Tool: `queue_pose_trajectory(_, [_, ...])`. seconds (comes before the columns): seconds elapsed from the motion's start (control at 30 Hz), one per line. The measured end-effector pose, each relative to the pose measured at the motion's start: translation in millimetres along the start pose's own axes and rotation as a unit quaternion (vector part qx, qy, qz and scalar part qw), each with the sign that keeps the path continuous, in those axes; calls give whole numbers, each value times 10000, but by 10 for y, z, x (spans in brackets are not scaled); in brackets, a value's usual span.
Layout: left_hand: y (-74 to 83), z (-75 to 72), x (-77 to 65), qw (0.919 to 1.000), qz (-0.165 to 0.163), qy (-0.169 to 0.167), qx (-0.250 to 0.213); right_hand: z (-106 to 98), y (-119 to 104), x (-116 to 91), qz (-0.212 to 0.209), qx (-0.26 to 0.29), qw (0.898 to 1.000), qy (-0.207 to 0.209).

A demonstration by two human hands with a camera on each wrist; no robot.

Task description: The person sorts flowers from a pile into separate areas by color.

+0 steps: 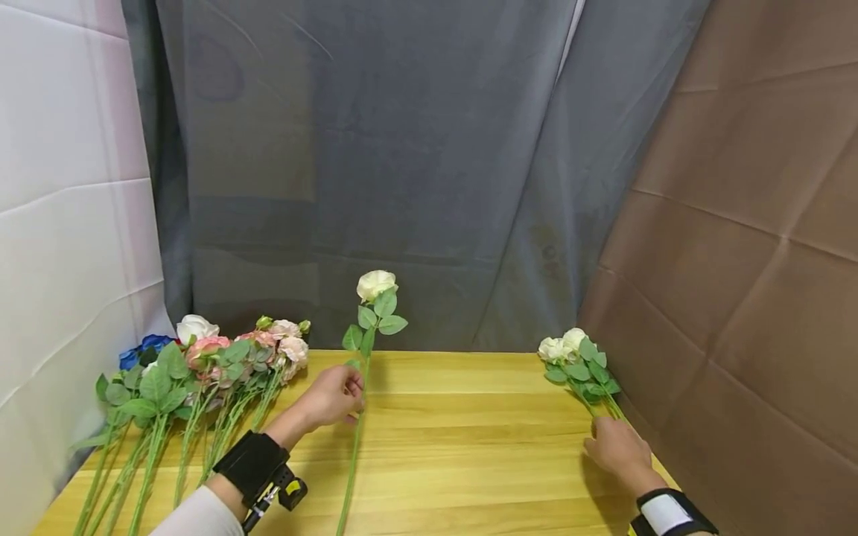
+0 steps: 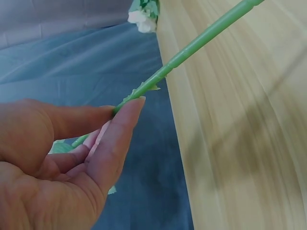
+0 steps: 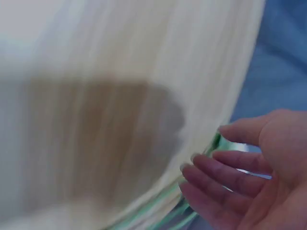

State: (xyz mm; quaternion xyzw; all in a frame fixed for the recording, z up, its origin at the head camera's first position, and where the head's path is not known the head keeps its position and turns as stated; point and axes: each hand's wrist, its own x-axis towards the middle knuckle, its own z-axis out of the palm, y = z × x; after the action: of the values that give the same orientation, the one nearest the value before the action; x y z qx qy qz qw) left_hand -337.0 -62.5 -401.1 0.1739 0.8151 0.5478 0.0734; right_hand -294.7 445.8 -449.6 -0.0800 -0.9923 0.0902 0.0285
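Green stems (image 1: 614,407) lie by the loosely spread right hand (image 1: 620,450), 4 o'clock, so a clumsy nudge could scatter those imo. Left hand (image 1: 331,398), 7 o'clock, only pinches the white rose (image 1: 367,342), so its top-heavy bloom (image 1: 377,286) might swivel.

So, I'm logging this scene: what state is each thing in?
Single white rose: bloom open, held bloom end up.
Left hand: pinching that rose's stem.
White roses at right: grouped, lying on the wooden table.
Right hand: fingers loosely spread at their stems.
Mixed flowers at left: lying bunched.
Grey curtain: hanging, creased.
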Motion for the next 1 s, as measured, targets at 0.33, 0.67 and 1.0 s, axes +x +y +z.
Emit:
queue_pose_trajectory(0.33, [125,273,169,9983,450,-270,-241,23,-1261,-208,-1546,3787,9010,-1445])
queue_pose_trajectory(0.67, [307,555,304,9947,753,-160,-676,5,-1984,-368,-1849,4632,8365,-2268])
queue_pose_trajectory(1.0, [384,775,354,9919,946,-202,-818,76,-2212,-489,-1947,4886,8202,-2250])
